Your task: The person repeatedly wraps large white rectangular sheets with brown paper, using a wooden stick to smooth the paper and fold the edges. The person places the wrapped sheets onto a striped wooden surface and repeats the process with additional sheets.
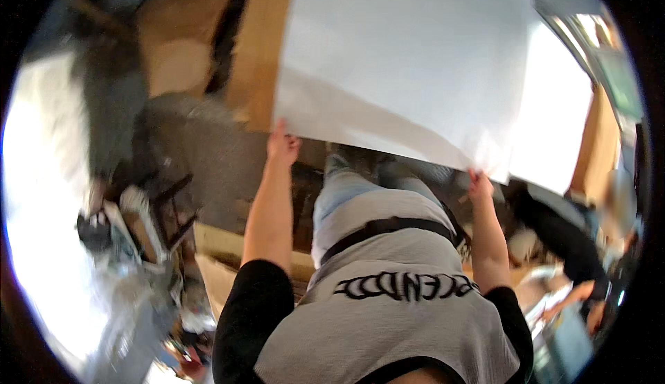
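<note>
A large white sheet (409,51), which looks like paper, lies across a brown board or tabletop (260,58). My left hand (282,146) is at the sheet's near left corner, one finger stretched up along the edge and the others curled; it appears to pinch the corner. Further right, my right hand (479,184) has its fingers closed on the sheet's near edge. The sheet is creased and slightly raised by that hand. Beside it on the right is a second white sheet (554,107), partly overlapped by the first.
At the right, another person in black (568,238) stands close by, bent, with a bare forearm (571,301) showing lower down. Cardboard pieces (215,273) stand behind my left arm. A dark stool-like frame (173,211) and plastic-wrapped clutter (138,294) are at the left.
</note>
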Demonstrator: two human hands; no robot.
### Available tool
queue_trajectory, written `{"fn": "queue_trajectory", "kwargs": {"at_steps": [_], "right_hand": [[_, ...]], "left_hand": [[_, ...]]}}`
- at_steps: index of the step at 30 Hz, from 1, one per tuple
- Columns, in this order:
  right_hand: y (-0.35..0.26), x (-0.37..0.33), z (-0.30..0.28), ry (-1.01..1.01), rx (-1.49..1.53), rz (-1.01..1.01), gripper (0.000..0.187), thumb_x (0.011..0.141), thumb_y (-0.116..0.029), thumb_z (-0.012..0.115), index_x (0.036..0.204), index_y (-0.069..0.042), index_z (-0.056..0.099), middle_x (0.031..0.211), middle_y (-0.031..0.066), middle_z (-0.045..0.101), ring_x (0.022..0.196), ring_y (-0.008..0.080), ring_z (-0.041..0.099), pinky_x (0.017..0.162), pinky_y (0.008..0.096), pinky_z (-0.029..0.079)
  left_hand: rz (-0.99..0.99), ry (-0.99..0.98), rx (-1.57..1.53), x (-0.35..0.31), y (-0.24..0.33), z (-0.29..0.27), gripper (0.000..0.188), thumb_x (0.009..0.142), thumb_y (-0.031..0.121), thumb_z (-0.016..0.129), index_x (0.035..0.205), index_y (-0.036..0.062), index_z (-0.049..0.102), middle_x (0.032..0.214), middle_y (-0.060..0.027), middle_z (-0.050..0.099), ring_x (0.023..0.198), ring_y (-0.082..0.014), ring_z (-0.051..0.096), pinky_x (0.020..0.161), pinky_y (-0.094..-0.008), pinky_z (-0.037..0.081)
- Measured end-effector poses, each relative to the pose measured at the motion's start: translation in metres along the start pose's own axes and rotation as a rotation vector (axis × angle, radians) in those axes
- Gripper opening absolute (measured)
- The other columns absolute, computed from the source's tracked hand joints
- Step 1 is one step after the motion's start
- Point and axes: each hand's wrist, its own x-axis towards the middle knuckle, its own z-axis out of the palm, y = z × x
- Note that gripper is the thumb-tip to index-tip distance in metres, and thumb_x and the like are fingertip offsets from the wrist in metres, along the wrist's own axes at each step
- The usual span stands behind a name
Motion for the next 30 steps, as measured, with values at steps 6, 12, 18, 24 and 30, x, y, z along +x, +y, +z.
{"fn": "queue_trajectory", "kwargs": {"at_steps": [6, 12, 18, 24, 30], "right_hand": [[0.018, -0.012, 0.02, 0.213, -0.253, -0.123, 0.024, 0.083, -0.025, 0.056, 0.083, -0.001, 0.055, 0.075, 0.0089, 0.061, 0.058, 0.0206, 0.063, 0.035, 0.0283, 0.033], [0.029, -0.019, 0.038, 0.197, -0.25, 0.017, 0.026, 0.084, -0.025, 0.054, 0.088, 0.0, 0.058, 0.071, 0.0099, 0.061, 0.052, 0.0207, 0.062, 0.034, 0.0303, 0.036], [0.042, -0.007, 0.048, 0.233, -0.141, -0.014, 0.02, 0.082, -0.017, 0.056, 0.079, 0.003, 0.058, 0.067, 0.0087, 0.059, 0.048, 0.019, 0.058, 0.041, 0.0306, 0.045], [0.027, -0.024, 0.05, 0.181, -0.122, 0.054, 0.02, 0.078, -0.021, 0.062, 0.076, -0.002, 0.057, 0.066, 0.0046, 0.058, 0.046, 0.0136, 0.054, 0.037, 0.0239, 0.036], [0.028, -0.032, 0.039, 0.003, 0.18, 0.216, 0.02, 0.079, -0.027, 0.064, 0.075, -0.01, 0.053, 0.067, -0.0009, 0.056, 0.048, 0.0059, 0.047, 0.035, 0.0193, 0.025]], "left_hand": [[0.122, 0.075, 0.08, -0.02, 0.007, 0.013, 0.019, 0.086, 0.024, 0.055, 0.091, 0.0071, 0.048, 0.064, -0.0002, 0.04, 0.045, -0.0099, 0.026, 0.037, -0.0233, 0.022], [0.168, 0.152, 0.09, -0.031, 0.006, 0.032, 0.026, 0.085, 0.027, 0.058, 0.1, 0.0097, 0.047, 0.058, -0.0013, 0.035, 0.044, -0.0118, 0.026, 0.038, -0.0269, 0.023], [0.204, 0.223, 0.244, -0.039, 0.004, 0.038, 0.032, 0.082, 0.035, 0.059, 0.102, 0.0117, 0.049, 0.05, -0.0004, 0.03, 0.042, -0.0113, 0.026, 0.038, -0.0266, 0.021], [0.195, 0.288, 0.317, -0.048, 0.007, 0.047, 0.045, 0.08, 0.04, 0.061, 0.113, 0.015, 0.045, 0.049, -0.0011, 0.03, 0.04, -0.0113, 0.025, 0.037, -0.0259, 0.02], [0.231, 0.27, 0.352, -0.033, 0.016, 0.028, 0.053, 0.078, 0.042, 0.062, 0.116, 0.0139, 0.039, 0.05, -0.0022, 0.03, 0.04, -0.0124, 0.026, 0.038, -0.0258, 0.021]]}}
